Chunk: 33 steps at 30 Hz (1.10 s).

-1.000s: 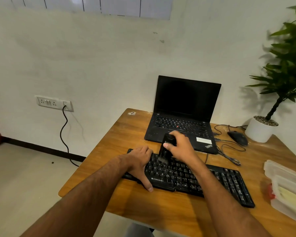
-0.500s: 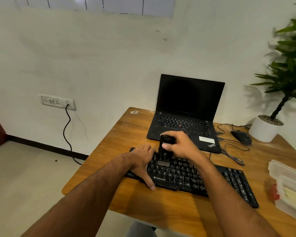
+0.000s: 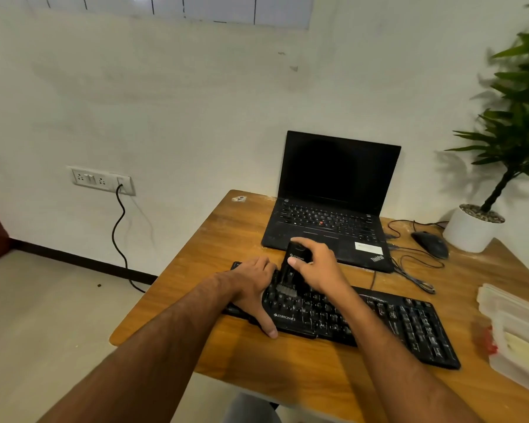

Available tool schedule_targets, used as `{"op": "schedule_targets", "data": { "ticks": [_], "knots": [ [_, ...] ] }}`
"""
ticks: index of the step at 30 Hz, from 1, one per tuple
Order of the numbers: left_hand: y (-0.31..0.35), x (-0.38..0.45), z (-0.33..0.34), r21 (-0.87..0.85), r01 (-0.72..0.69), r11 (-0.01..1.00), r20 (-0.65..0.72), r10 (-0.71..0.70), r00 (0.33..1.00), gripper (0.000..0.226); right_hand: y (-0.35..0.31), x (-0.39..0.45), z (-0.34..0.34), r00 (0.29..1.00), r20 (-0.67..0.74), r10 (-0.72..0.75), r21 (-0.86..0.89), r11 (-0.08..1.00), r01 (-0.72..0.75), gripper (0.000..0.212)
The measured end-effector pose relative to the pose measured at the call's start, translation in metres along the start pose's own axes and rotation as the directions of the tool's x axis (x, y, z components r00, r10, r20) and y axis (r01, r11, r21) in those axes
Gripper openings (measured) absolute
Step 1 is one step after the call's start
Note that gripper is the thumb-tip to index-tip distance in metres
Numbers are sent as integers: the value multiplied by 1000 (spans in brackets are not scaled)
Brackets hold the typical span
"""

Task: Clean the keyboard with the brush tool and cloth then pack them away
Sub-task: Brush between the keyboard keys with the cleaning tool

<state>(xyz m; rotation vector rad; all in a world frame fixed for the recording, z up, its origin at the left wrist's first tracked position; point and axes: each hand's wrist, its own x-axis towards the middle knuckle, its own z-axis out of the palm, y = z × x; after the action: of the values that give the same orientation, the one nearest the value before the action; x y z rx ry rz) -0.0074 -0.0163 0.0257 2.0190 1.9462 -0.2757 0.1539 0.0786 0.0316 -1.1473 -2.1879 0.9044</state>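
Brushing step, head view. Your right hand (image 3: 316, 268) grips the brush (image 3: 292, 270) by its black body, fingers and thumb curled round it, so that it stands nearly upright with the bristles down on the keys at the left part of the keyboard (image 3: 379, 325). Your left hand (image 3: 252, 285) lies just beside the brush, fingers laid flat over the keyboard's left end and thumb stretched down its near edge, bracing it on the desk (image 3: 226, 239). The keyboard runs from under your left hand well out past your right wrist. Beyond your right hand stands an open laptop (image 3: 333, 203), screen dark. The cloth cannot be made out with certainty; clear boxes (image 3: 513, 328) well to the right of your right arm may hold it.

Judged stage: early, since the bristles are at the left end and wiping and packing remain. The next move calls for short strokes along the key rows toward the right, bristles kept between the keys, the left hand holding firm.
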Motion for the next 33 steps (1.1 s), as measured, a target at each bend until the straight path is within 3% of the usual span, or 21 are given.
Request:
{"op": "schedule_targets", "data": {
  "ticks": [4, 6, 9, 11, 14, 16, 19, 23, 27, 30, 33],
  "knots": [
    [-1, 0, 1, -15, -2, 1000, -5, 2, 1000, 141, 2, 7, -11, 989, 129, 78, 141, 985, -96, 47],
    [-1, 0, 2, -21, -4, 1000, -7, 4, 1000, 142, 0, 11, -13, 989, 73, 125, 209, 968, -138, 46],
    [-2, 0, 1, -29, 0, 1000, -15, -1, 1000, 142, 0, 6, -2, 997, 3, 72, 117, 991, -72, 48],
    [-1, 2, 0, -21, 1, 1000, -21, -1, 1000, 141, 0, 1, -2, 997, 55, 47, 43, 998, -49, 49],
    [1, 4, 3, -21, -4, 1000, -5, 4, 1000, 142, -1, 4, -19, 982, 172, 82, 123, 987, -105, 46],
    [0, 3, 4, -30, -1, 1000, -5, 1, 1000, 143, -4, 4, -18, 990, 116, 77, 155, 983, -95, 46],
    [-1, 2, 2, -20, 2, 1000, -9, -2, 1000, 141, -1, -2, -4, 999, 13, 39, 11, 999, -39, 50],
    [-1, 1, 1, -21, 1, 1000, -12, -1, 1000, 140, -2, -2, -17, 985, 151, 81, 149, 983, -104, 48],
    [-1, 0, 2, -20, -3, 1000, -16, 3, 1000, 141, -5, -7, -9, 997, 31, 69, 98, 993, -72, 52],
    [0, 1, 1, -23, -2, 1000, -19, 1, 1000, 139, -5, -13, -6, 994, 99, 38, 31, 999, -41, 52],
    [-1, 1, 2, -37, 3, 999, -18, -4, 1000, 140, -12, -5, -18, 985, 149, 89, 111, 988, -106, 50]
  ]
}}
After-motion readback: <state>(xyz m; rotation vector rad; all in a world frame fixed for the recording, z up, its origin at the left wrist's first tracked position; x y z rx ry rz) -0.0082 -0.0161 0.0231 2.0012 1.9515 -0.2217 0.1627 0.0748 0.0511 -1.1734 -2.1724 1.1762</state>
